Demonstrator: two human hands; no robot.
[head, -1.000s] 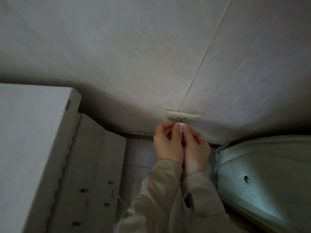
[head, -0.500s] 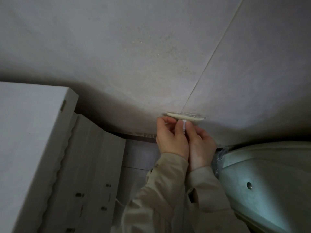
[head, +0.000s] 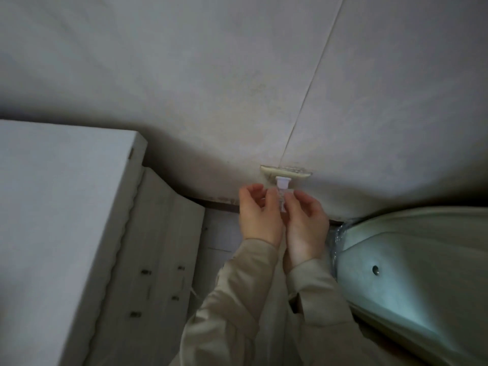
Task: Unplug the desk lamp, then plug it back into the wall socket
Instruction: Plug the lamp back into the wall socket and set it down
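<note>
A cream wall socket (head: 286,171) sits low on the pale wall. The white lamp plug (head: 283,182) is seated in it, with its ribbed neck (head: 281,200) hanging below. My right hand (head: 305,228) pinches that ribbed neck from the right. Just left of the neck, my left hand (head: 260,216) has its fingers curled and apart, the thumb beside the neck. The plug body itself is bare of fingers. The cord below is hidden behind my hands and beige sleeves. The lamp is out of view.
A white cabinet (head: 60,233) fills the left, with a pale wooden panel (head: 158,260) leaning beside it. A mattress wrapped in plastic (head: 422,260) lies on the right. My hands work in the narrow gap over the floor (head: 219,233).
The plug's prongs were showing below the socket, then both hands pushed it in. Now the hands have slid back down to the ribbed neck, leaving the plug body exposed and seated.
</note>
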